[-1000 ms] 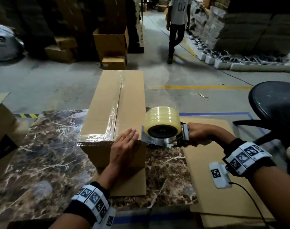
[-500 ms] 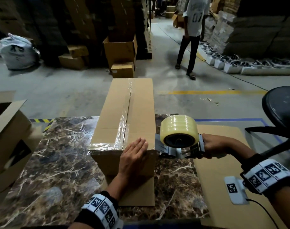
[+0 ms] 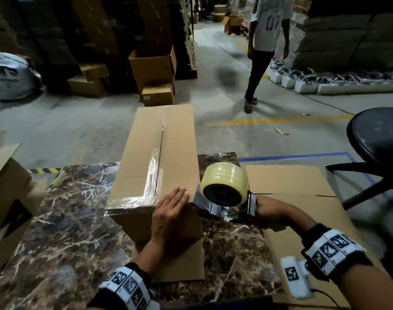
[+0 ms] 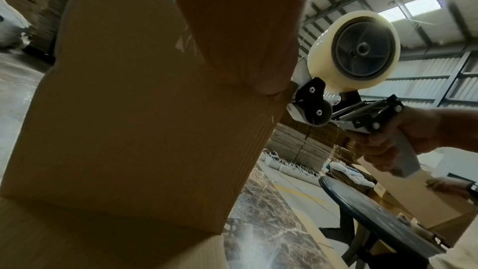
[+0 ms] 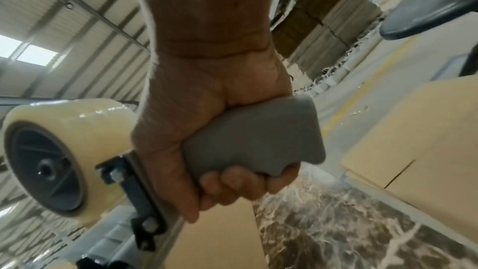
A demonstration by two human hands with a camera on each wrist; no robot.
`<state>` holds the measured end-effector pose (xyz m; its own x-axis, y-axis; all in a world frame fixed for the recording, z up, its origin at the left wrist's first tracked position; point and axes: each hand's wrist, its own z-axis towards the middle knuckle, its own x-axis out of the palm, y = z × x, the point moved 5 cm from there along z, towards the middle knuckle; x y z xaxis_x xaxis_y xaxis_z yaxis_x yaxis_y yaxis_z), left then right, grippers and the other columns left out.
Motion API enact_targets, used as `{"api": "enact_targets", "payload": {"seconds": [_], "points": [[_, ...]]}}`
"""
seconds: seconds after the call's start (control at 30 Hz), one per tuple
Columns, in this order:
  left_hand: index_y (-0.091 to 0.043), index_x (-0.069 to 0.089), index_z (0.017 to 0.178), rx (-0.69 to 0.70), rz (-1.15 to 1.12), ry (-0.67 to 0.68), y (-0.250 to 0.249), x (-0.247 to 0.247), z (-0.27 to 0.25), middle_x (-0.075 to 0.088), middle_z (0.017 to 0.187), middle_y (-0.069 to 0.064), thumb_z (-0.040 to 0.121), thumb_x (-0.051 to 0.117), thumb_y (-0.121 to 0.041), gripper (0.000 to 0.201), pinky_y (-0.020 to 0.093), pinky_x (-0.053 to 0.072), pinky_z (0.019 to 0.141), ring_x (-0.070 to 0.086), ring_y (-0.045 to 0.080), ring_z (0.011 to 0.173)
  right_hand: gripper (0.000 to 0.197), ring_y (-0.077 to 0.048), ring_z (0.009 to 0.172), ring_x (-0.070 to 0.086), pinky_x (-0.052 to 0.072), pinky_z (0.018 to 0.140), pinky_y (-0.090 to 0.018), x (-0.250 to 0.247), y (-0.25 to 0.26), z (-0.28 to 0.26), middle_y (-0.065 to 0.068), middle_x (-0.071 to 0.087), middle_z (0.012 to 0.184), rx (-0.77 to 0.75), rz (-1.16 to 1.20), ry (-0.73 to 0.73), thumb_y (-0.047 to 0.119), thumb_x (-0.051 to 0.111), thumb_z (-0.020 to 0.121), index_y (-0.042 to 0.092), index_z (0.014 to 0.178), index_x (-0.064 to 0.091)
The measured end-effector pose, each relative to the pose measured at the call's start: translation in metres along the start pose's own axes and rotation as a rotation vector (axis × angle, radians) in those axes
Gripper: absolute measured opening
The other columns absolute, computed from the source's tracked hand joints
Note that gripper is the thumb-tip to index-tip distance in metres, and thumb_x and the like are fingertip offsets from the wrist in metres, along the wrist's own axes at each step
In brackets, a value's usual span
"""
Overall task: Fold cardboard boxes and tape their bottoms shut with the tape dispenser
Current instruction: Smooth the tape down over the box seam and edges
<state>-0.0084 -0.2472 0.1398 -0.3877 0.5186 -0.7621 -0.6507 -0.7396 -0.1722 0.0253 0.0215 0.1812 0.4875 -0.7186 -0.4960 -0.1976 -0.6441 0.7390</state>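
The cardboard box (image 3: 155,157) is stood on the marble table (image 3: 63,229), its upper seam covered with clear tape. The left hand (image 3: 168,211) is laid flat on the box's near right corner, fingers straight and together. Just right of the box, the tape dispenser (image 3: 224,193) is gripped by the right hand (image 5: 207,130), fingers curled round the grey handle. Flat cardboard (image 3: 291,186) is seen beyond the dispenser.

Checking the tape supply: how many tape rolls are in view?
1: the tape roll sits on the tape dispenser gripped by the right hand, beside the box. Others may be hidden.
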Motion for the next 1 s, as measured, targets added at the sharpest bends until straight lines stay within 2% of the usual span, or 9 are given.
{"api": "enact_targets", "payload": {"seconds": [0.1, 0.17, 0.3, 0.43, 0.57, 0.7, 0.77, 0.9, 1.0], "points": [[-0.006, 0.069, 0.121, 0.003, 0.004, 0.006, -0.002, -0.004, 0.004, 0.063, 0.13, 0.011, 0.092, 0.06, -0.026, 0.037, 0.042, 0.05, 0.099, 0.059, 0.026, 0.123, 0.013, -0.012, 0.051, 0.05, 0.042, 0.048, -0.026, 0.009, -0.016, -0.003, 0.0, 0.059, 0.063, 0.026, 0.153, -0.031, 0.008, 0.062, 0.082, 0.018, 0.09, 0.062], [-0.005, 0.068, 0.122, -0.007, -0.011, 0.015, -0.005, -0.007, 0.003, 0.062, 0.131, 0.012, 0.091, 0.055, -0.026, 0.04, 0.041, 0.048, 0.102, 0.058, 0.027, 0.124, 0.019, -0.011, 0.045, 0.045, 0.038, 0.047, -0.026, 0.016, -0.035, -0.003, 0.0, 0.054, 0.059, 0.102, 0.265, -0.051, 0.003, 0.065, 0.082, 0.011, 0.099, 0.058], [-0.006, 0.067, 0.124, -0.039, -0.03, 0.031, -0.007, -0.012, 0.005, 0.061, 0.133, 0.01, 0.085, 0.054, -0.024, 0.045, 0.04, 0.044, 0.104, 0.057, 0.026, 0.126, 0.032, -0.011, 0.051, 0.05, 0.041, 0.052, -0.029, 0.031, -0.066, -0.004, 0.003, 0.058, 0.066, 0.165, 0.327, -0.095, 0.006, 0.067, 0.082, 0.016, 0.112, 0.059], [-0.006, 0.067, 0.124, -0.048, -0.044, 0.038, -0.007, -0.011, 0.005, 0.062, 0.132, 0.01, 0.086, 0.056, -0.024, 0.044, 0.044, 0.05, 0.099, 0.057, 0.024, 0.126, 0.005, -0.02, 0.049, 0.047, 0.04, 0.05, -0.031, 0.064, -0.081, 0.01, -0.01, 0.051, 0.061, 0.304, 0.7, -0.084, -0.004, 0.057, 0.087, -0.001, 0.091, 0.056], [-0.007, 0.066, 0.125, -0.058, -0.036, 0.041, -0.004, -0.01, 0.003, 0.061, 0.133, 0.009, 0.088, 0.055, -0.027, 0.044, 0.046, 0.051, 0.098, 0.056, 0.023, 0.126, 0.018, -0.015, 0.045, 0.044, 0.04, 0.043, -0.027, 0.1, -0.088, 0.039, -0.003, 0.046, 0.057, 0.439, 1.076, -0.055, 0.005, 0.051, 0.092, 0.007, 0.074, 0.055], [-0.008, 0.065, 0.126, -0.052, -0.022, 0.042, -0.003, -0.01, 0.002, 0.06, 0.134, 0.009, 0.089, 0.056, -0.026, 0.043, 0.046, 0.05, 0.099, 0.055, 0.022, 0.127, 0.016, -0.014, 0.042, 0.045, 0.042, 0.046, -0.025, 0.127, -0.104, 0.055, 0.001, 0.045, 0.056, 0.496, 1.287, -0.035, 0.01, 0.059, 0.077, 0.012, 0.064, 0.051], [-0.008, 0.065, 0.127, -0.051, -0.02, 0.049, -0.003, -0.01, 0.002, 0.06, 0.135, 0.009, 0.089, 0.056, -0.026, 0.044, 0.045, 0.048, 0.101, 0.054, 0.022, 0.128, 0.018, -0.013, 0.041, 0.046, 0.044, 0.049, -0.024, 0.14, -0.11, 0.055, 0.002, 0.046, 0.052, 0.522, 1.375, -0.006, 0.011, 0.058, 0.076, 0.012, 0.06, 0.05], [-0.007, 0.065, 0.126, -0.043, 0.0, 0.043, -0.005, -0.012, 0.003, 0.06, 0.134, 0.01, 0.089, 0.054, -0.026, 0.044, 0.039, 0.044, 0.104, 0.054, 0.022, 0.128, 0.015, -0.019, 0.049, 0.056, 0.049, 0.059, -0.031, 0.154, -0.116, 0.052, -0.005, 0.057, 0.059, 0.553, 1.426, 0.003, 0.017, 0.058, 0.078, 0.005, 0.069, 0.06], [-0.006, 0.065, 0.126, -0.038, 0.005, 0.044, -0.006, -0.013, 0.004, 0.06, 0.134, 0.01, 0.088, 0.055, -0.026, 0.044, 0.038, 0.042, 0.105, 0.053, 0.023, 0.128, 0.018, -0.026, 0.079, 0.065, 0.052, 0.059, -0.026, 0.154, -0.111, 0.045, -0.01, 0.067, 0.084, 0.591, 1.24, 0.012, 0.021, 0.057, 0.092, 0.006, 0.094, 0.067]]}}
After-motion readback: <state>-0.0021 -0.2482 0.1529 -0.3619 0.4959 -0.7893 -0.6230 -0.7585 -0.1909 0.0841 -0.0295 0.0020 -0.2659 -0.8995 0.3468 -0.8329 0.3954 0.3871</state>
